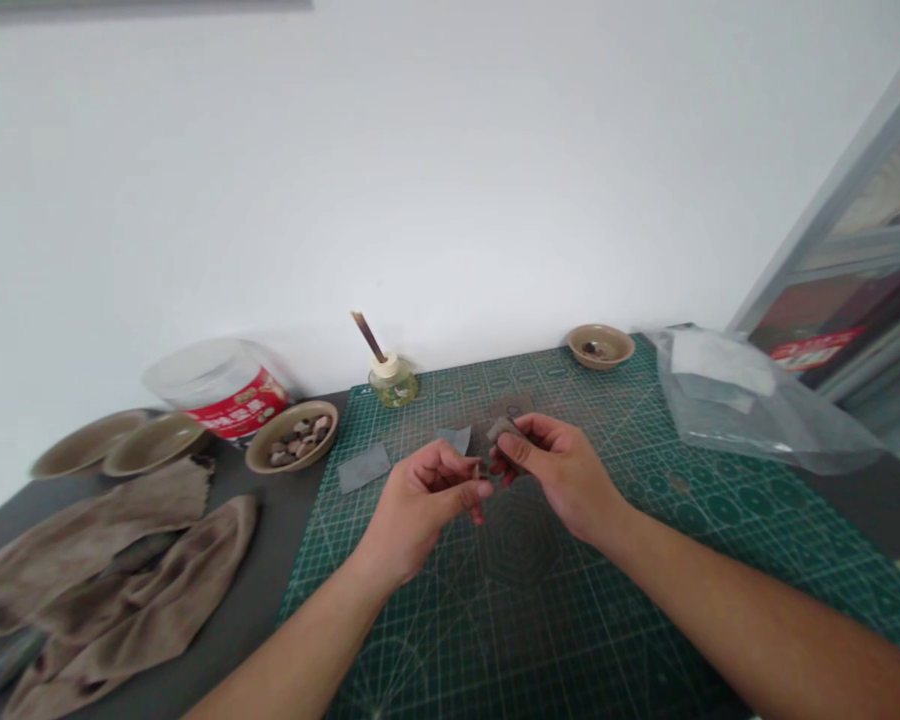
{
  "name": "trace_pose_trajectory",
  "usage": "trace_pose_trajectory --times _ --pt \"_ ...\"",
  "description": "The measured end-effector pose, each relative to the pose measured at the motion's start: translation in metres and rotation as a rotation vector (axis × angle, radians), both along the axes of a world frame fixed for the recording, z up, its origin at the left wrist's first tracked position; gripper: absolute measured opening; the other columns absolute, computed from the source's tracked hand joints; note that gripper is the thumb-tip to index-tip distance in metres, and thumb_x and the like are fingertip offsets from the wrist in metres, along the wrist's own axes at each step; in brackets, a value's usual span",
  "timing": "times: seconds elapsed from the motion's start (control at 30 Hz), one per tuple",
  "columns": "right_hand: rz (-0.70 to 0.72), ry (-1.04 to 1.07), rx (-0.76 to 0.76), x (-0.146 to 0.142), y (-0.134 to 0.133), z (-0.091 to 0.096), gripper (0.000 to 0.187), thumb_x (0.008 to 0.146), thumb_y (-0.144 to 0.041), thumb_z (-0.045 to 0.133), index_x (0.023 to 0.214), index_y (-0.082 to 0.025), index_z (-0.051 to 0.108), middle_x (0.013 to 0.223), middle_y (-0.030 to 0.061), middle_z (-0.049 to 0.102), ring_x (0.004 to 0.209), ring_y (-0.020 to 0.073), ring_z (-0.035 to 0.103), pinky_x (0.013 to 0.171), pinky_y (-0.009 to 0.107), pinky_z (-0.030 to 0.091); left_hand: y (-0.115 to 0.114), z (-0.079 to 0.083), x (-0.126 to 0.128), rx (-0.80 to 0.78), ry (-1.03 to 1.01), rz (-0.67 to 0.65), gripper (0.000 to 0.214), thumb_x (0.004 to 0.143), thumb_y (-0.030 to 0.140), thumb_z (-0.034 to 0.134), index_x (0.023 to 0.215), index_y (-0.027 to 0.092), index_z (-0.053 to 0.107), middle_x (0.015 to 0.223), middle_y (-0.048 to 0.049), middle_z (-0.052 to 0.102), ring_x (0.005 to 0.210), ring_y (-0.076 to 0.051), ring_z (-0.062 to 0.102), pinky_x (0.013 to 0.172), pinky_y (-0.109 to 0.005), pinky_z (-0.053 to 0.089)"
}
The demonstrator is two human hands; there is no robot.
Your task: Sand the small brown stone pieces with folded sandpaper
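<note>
My left hand (429,498) is closed in a pinch on a small brown object (477,469), too small to name. My right hand (555,465) is closed round a small grey-brown piece of sandpaper (501,429), pressed against that object. Both hands hover together over the middle of a green cutting mat (570,600). Two more grey sandpaper pieces lie on the mat just beyond the hands, a larger one (363,467) at the left and a smaller one (454,438) near my left fingers.
A tan bowl of small stones (292,437) sits left of the mat, with two shallow dishes (120,445) and a red-labelled tub (221,385) beyond. Brown cloths (112,570) lie at left. A small glass bottle with a stick (392,380), another bowl (601,346) and a clear plastic bag (742,400) stand at the back.
</note>
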State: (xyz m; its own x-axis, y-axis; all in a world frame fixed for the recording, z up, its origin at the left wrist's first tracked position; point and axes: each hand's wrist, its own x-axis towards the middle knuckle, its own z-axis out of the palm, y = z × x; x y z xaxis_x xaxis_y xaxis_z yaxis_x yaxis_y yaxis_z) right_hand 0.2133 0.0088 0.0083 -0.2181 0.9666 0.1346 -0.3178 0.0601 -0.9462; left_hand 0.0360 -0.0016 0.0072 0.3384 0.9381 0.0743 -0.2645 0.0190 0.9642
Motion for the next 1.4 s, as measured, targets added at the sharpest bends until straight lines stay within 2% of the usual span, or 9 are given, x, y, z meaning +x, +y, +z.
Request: trace_pose_trajectory --times 0.17,0.4,0.53,0.67,0.73,0.9,1.0,1.23,1.4 --pt "0.104 0.006 0.043 0.003 -0.002 0.000 0.014 0.081 -0.030 0.074 0.085 -0.018 0.070 0.078 0.0010 0.068 0.071 0.0141 0.062 0.068 0.028 0.050 0.001 -0.001 -0.004 0.015 0.008 0.002 0.024 0.071 0.011 0.079 0.075 0.015 0.056 0.075 -0.0004 0.069 0.065 -0.013 0.065 0.052 -0.023 0.055" --pt "0.126 -0.069 0.073 0.001 -0.003 -0.002 0.011 0.078 -0.026 0.076 0.084 -0.019 0.071 0.077 -0.0015 0.066 0.071 0.0129 0.060 0.068 0.025 0.047 0.003 -0.006 -0.008 0.019 0.140 -0.003 0.025 0.072 0.014 0.080 0.074 0.015 0.055 0.069 0.0005 0.066 0.056 -0.010 0.060 0.051 -0.022 0.051" --pt "0.072 -0.161 0.069 -0.002 -0.004 -0.003 0.011 0.080 -0.029 0.074 0.081 -0.019 0.070 0.072 -0.0018 0.066 0.067 0.0133 0.060 0.063 0.025 0.047 0.003 -0.008 -0.007 0.021 0.168 -0.015 0.024 0.073 0.015 0.079 0.073 0.015 0.054 0.068 0.0000 0.066 0.057 -0.011 0.061 0.052 -0.023 0.051" --pt "-0.148 -0.326 0.114 -0.004 -0.004 -0.004 0.015 0.083 -0.035 0.070 0.081 -0.020 0.068 0.071 -0.0002 0.068 0.066 0.0150 0.062 0.062 0.026 0.047 0.002 -0.007 -0.003 -0.003 0.104 -0.044 0.023 0.073 0.013 0.078 0.075 0.015 0.056 0.073 -0.0006 0.068 0.060 -0.011 0.062 0.054 -0.023 0.053" --pt "-0.206 -0.319 0.108 -0.003 -0.001 -0.005 0.016 0.084 -0.036 0.069 0.084 -0.020 0.068 0.072 0.0001 0.068 0.064 0.0151 0.062 0.060 0.027 0.048 0.000 -0.006 -0.002 -0.004 0.057 -0.074 0.023 0.073 0.011 0.078 0.079 0.015 0.056 0.076 -0.0005 0.068 0.060 -0.011 0.063 0.056 -0.025 0.054" --pt "-0.170 -0.135 0.090 0.006 0.007 -0.004 0.029 0.082 -0.032 0.072 0.107 -0.024 0.060 0.070 -0.0042 0.063 0.053 0.0120 0.056 0.051 0.025 0.046 -0.004 0.001 -0.005 0.021 -0.039 -0.139 0.023 0.081 0.013 0.070 0.100 0.017 0.057 0.087 -0.0068 0.072 0.069 -0.017 0.069 0.063 -0.031 0.056" --pt "-0.122 -0.118 0.087 0.008 0.007 -0.004 0.021 0.082 -0.031 0.072 0.098 -0.021 0.062 0.072 -0.0030 0.062 0.054 0.0104 0.054 0.052 0.024 0.045 -0.005 0.005 -0.006 0.009 -0.099 -0.148 0.022 0.087 0.016 0.063 0.108 0.017 0.054 0.098 -0.0115 0.072 0.080 -0.021 0.071 0.069 -0.036 0.057" --pt "-0.015 0.031 0.038 0.006 0.003 0.001 0.026 0.076 -0.026 0.076 0.095 -0.022 0.060 0.083 -0.0011 0.067 0.067 0.0134 0.063 0.059 0.026 0.053 0.001 0.004 -0.007 -0.006 -0.047 -0.004 0.020 0.085 0.015 0.066 0.098 0.018 0.052 0.094 -0.0087 0.075 0.078 -0.019 0.072 0.071 -0.032 0.057" --pt "-0.009 -0.075 0.121 0.006 -0.002 0.001 0.026 0.080 -0.030 0.073 0.099 -0.024 0.055 0.077 -0.0021 0.067 0.064 0.0155 0.066 0.058 0.029 0.055 0.003 0.000 -0.010 0.074 0.064 0.125 0.016 0.080 0.015 0.071 0.089 0.016 0.058 0.087 -0.0039 0.073 0.076 -0.016 0.070 0.073 -0.029 0.056"
